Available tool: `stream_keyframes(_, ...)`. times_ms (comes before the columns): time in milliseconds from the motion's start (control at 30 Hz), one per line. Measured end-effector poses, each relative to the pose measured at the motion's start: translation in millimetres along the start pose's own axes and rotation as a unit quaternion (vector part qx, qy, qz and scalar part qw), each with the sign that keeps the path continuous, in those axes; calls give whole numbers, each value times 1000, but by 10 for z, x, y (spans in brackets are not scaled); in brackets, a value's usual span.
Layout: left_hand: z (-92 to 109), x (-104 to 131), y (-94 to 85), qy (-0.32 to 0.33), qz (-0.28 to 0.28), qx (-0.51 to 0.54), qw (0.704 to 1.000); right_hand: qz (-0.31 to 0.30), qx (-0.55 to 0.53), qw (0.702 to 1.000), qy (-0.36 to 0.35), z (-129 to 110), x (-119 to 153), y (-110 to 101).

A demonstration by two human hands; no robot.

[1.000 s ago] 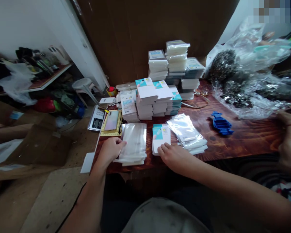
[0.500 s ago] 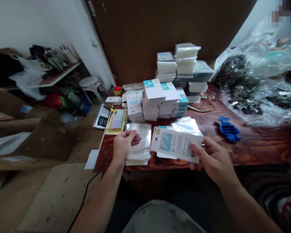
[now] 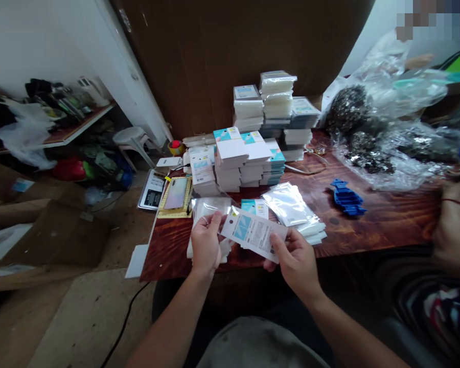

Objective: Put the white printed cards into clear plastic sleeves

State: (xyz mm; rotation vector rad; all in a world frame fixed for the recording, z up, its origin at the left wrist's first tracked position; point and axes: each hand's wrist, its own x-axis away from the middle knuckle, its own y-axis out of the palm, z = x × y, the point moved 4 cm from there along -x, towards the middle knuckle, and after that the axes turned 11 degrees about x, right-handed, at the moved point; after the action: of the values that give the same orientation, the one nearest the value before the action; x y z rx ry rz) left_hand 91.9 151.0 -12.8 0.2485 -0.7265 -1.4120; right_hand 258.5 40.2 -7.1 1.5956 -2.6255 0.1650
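Head view: pinched in the right hand, a printed card has now closed in just beside the left hand, whose grip cannot be made out, bringing it nearer that hand's clear sleeves on the worktop.

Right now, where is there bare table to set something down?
Bare wood shows between the blue part and the co-worker's arm, and more narrowly between that part and the glossy sleeves. It's crowded around the left hand, right hand, phone, card stacks and plastic bags.
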Motion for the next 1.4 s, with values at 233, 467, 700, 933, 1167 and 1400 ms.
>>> stream_keyframes(233, -114, 244, 121, -61, -75, 28, 995, 94, -2, 994, -56, 99, -113, 309)
stream_keyframes(467, -25, 257, 27, -50, -62, 60, 995, -132, -22, 987, -87, 89, -150, 348)
stream_keyframes(700, -73, 376, 64, -94, -124, 13, 988, -77, -13, 994, -72, 175, -230, 306)
stream_keyframes(933, -71, 323, 7, -116, -180, -251, 944, -125, 29, 990, -54, 4, -364, 187)
stream_keyframes(1167, 499, -288, -414, 215, 18, -679, 702, 200, 387, 898, -62, 318, -1017, -913)
stream_keyframes(1400, 585, -514, -605, 80, 14, -702, 708, 50, 529, 768, -357, 51, -753, -376)
